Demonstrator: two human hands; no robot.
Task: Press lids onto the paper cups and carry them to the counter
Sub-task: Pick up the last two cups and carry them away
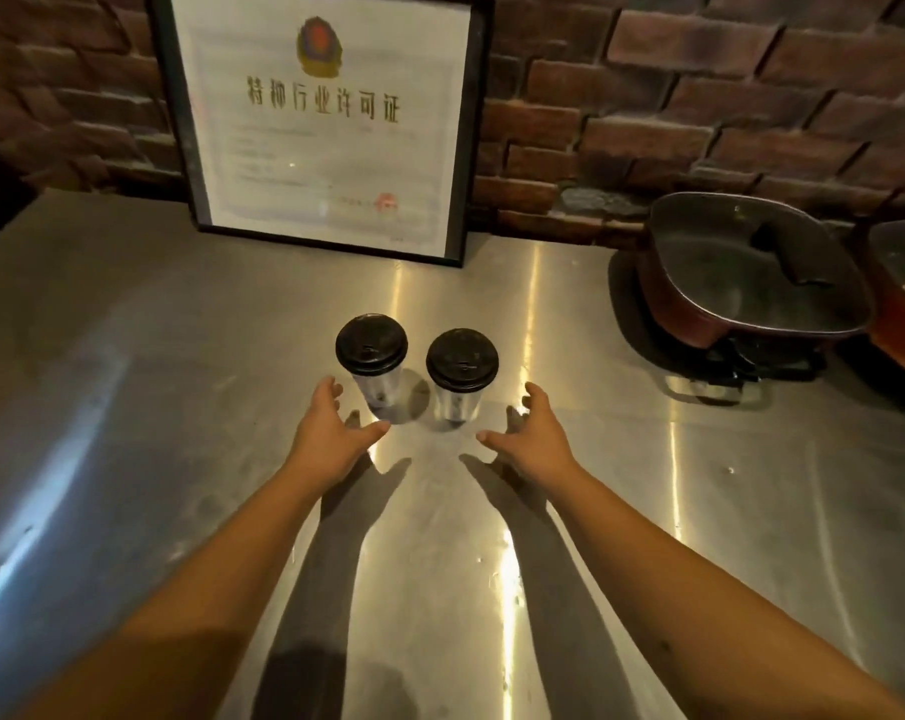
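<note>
Two paper cups stand upright side by side on the steel counter (180, 356), each capped with a black lid. The left cup (371, 356) sits slightly farther back than the right cup (462, 368). My left hand (331, 433) hovers just left of and in front of the left cup, fingers spread, thumb pointing toward the cup's base. On the other side, my right hand (531, 433) is open to the right of the right cup, a small gap away. Neither hand holds anything.
A framed certificate (326, 122) leans against the brick wall behind the cups. A dark square pan (751, 272) rests on a stand at the right, with another reddish pot (902, 298) at the frame edge.
</note>
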